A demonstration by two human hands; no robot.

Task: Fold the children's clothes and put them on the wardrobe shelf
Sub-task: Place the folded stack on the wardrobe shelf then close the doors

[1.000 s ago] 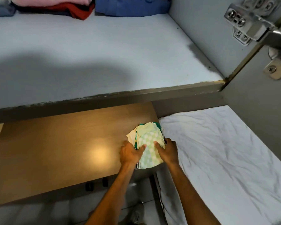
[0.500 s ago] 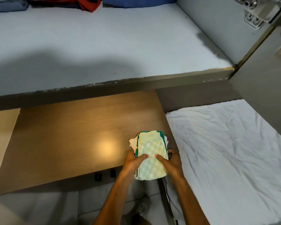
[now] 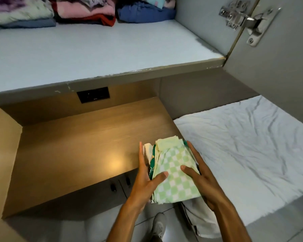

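Wardrobe shelf (image 3: pixel 94 49) hangs above the desk (image 3: pixel 77 145); left hand (image 3: pixel 145 179) and right hand (image 3: pixel 199 175), each grip half-open, clamp the folded clothes stack (image 3: pixel 173 172) at the desk's edge. Layers could slide apart when lifted.

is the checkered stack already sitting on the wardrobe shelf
No, the green checkered stack is held between the left hand and right hand over the wooden desk, below the wardrobe shelf.
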